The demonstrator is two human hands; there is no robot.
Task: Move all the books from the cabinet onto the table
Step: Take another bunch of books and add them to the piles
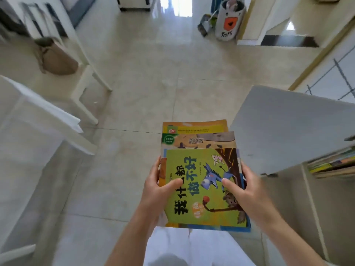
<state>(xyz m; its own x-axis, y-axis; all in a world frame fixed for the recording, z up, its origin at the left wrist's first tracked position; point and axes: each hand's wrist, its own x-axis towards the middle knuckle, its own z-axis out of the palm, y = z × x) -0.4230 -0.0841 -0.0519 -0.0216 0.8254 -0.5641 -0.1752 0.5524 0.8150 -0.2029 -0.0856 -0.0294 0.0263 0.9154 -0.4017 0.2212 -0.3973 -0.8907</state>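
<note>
The person holds a stack of picture books (201, 175) out in front of the body, low in the middle of the view, above the tiled floor (134, 93). Both hands grip it from opposite sides. The left hand (159, 191) clasps the stack's left edge with the thumb lying across the green top cover and the fingers curled under. The right hand (244, 191) mirrors it on the right edge, thumb on the cover beside the donkey drawing. The stack's long axis runs from near to far, away from the body, and the books are fanned a little, with the lower ones sticking out at the far end.

The white table (38, 120) lies to the left of the stack, well apart from it; its corner points into the middle of the room and it is blurred. So the coming move likely turns on a swing to the left, and the left hand is the nearer one to the table.

The cabinet (288, 127) stands to the right, near the right hand, and its grey door hangs open. More books (330, 164) lie on a shelf inside, at the right edge of the view, so the task looks only partly done. A chair (84, 77) with a brown bag beside it stands farther off on the left, and a toy bin (228, 22) stands at the far end of the room.
</note>
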